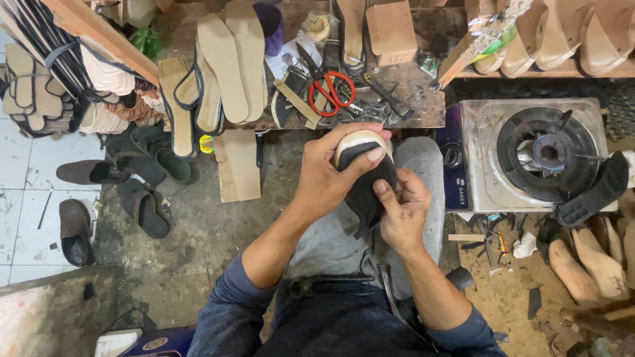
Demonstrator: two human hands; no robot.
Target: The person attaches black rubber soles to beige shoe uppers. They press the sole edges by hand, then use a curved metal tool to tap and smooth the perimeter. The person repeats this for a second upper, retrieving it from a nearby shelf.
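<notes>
My left hand (331,175) wraps over the toe end of a shoe form with a pale sole and a black upper (364,168), held above my lap. My right hand (402,211) grips the black material from below and to the right, its thumb pressing on the black upper. Both hands touch the same piece. The lower part of the black upper hangs down between my hands. Grey trousers cover my knees beneath.
A low wooden bench (410,99) ahead holds red-handled scissors (334,89), pale insoles (231,63), a cardboard box (390,30) and small tools. A single-burner gas stove (529,152) stands at right, wooden lasts (589,261) below it. Sandals (142,205) lie on the floor at left.
</notes>
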